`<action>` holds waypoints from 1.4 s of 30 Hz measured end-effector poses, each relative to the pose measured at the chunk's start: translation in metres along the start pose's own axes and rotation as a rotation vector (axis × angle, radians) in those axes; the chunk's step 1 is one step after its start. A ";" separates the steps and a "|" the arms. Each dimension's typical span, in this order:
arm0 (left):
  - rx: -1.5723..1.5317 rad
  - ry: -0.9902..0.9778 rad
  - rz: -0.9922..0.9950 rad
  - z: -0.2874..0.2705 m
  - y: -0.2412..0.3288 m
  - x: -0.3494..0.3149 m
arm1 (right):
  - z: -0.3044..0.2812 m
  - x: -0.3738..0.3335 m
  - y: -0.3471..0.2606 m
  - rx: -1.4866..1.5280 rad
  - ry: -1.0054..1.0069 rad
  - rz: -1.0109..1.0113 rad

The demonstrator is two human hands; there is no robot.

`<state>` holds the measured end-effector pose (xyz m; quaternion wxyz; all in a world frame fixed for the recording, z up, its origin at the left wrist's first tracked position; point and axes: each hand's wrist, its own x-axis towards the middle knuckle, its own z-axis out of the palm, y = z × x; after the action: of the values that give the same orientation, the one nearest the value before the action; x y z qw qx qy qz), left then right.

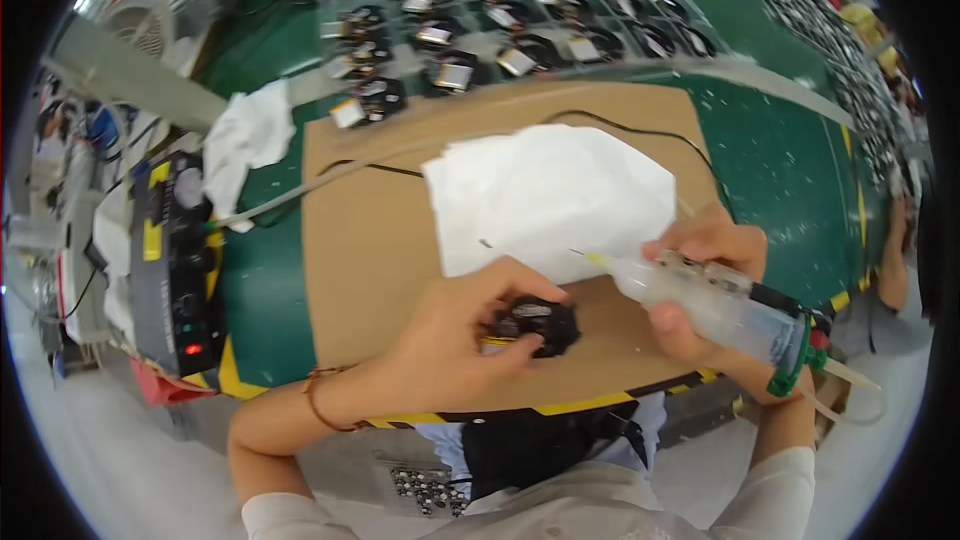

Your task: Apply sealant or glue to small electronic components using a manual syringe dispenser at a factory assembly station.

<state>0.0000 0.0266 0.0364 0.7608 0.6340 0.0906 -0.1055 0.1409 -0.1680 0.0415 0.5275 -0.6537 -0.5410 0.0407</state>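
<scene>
Between the thumb and fingers of my left hand [465,325] is a small black round device [540,325], held over the near part of a brown cardboard sheet [365,270]. My right hand [715,250] is wrapped round a clear dispensing syringe [690,300] with a whitish filling. Its thin needle, on a yellowish hub, points left toward the white paper [560,190] and stays apart from the black device. A green cap with a hose closes the syringe's rear end. My fingers partly cover both held things.
Clear trays [480,15] at the back carry rows of black devices with silvery battery-like pieces. A black dispenser box [165,260] with a lit red light stands at left, its pale hose crossing the cardboard. A white cloth [250,135] lies behind it.
</scene>
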 end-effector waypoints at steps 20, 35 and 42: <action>0.101 0.037 -0.093 0.005 0.004 0.006 | 0.031 -0.018 -0.013 0.255 -0.050 -0.321; 0.128 0.059 -0.117 0.006 0.005 0.007 | 0.037 -0.018 -0.011 0.188 -0.010 -0.346; 0.119 0.058 -0.118 0.005 0.004 0.007 | 0.036 -0.017 -0.012 0.197 -0.038 -0.343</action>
<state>0.0079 0.0216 0.0395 0.7112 0.6744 0.1433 -0.1372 0.1038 -0.1594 0.0253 0.5778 -0.4962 -0.6478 0.0152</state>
